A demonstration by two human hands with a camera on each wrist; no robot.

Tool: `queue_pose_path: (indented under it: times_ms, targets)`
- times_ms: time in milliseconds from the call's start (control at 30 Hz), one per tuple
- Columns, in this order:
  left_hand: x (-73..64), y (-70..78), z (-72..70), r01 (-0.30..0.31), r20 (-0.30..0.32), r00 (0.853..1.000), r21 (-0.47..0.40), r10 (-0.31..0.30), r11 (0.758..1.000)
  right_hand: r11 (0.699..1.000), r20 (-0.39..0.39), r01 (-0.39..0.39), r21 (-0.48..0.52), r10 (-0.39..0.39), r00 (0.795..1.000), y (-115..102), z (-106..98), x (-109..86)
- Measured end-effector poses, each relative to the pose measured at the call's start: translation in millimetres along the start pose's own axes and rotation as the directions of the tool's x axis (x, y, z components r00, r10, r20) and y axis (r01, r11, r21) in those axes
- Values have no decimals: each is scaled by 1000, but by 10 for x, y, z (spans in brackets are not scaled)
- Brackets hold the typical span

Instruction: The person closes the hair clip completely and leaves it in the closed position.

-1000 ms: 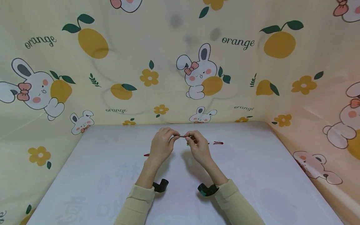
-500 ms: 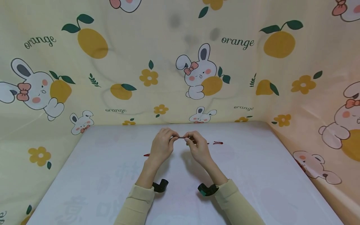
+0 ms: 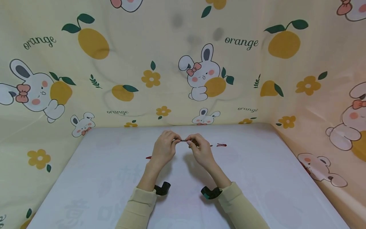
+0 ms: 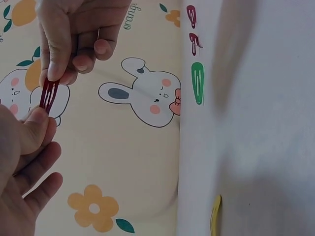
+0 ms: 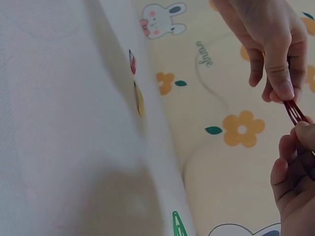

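Observation:
A dark red snap hair clip (image 4: 49, 96) is held above the table between both hands. My left hand (image 3: 163, 148) pinches one end of it between thumb and fingers. The other end is pinched by my right hand (image 3: 201, 149). In the right wrist view the same red hair clip (image 5: 294, 112) shows its slotted frame, its ends covered by fingertips. The left wrist view is too unclear to tell whether the clip is snapped or unsnapped.
On the white table (image 3: 183, 203) lie a green hair clip (image 4: 197, 83), a dark red clip (image 4: 192, 16), a second dark red clip (image 4: 194, 44) with its parts spread, and a yellow clip (image 5: 139, 98). Another red clip (image 5: 132, 62) lies beside the yellow one. A printed curtain (image 3: 171, 38) hangs behind.
Both hands keep their pinch on the red hair clip. The fingertips and clip have come down very slightly; the clips on the table have stayed in place.

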State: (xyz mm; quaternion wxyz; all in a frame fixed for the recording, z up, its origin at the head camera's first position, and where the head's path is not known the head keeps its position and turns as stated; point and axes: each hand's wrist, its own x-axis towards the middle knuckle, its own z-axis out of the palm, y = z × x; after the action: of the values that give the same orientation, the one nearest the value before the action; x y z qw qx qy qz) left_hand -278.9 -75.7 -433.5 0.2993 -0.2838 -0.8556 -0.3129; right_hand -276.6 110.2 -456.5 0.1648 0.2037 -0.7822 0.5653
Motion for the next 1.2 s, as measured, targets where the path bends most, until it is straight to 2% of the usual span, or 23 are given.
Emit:
queue_pose_path:
  times_ms: [400, 733, 1033, 1200]
  targets:
    - [-9, -1, -13, 27, 31, 999, 28, -28, 999, 1000, 19, -24, -8, 24, 1000, -16, 2, -14]
    - [-14, 9, -31, 28, 32, 999, 27, -29, 999, 999, 17, -46, -24, 46, 999, -27, 27, -7]
    - [-26, -10, -17, 29, 31, 999, 23, -30, 999, 999, 23, -29, -19, 30, 999, -402, -33, -44]
    - [-27, -11, -12, 35, 43, 998, 24, -36, 999, 1000, 24, -18, -16, 19, 1000, -407, -39, -50]
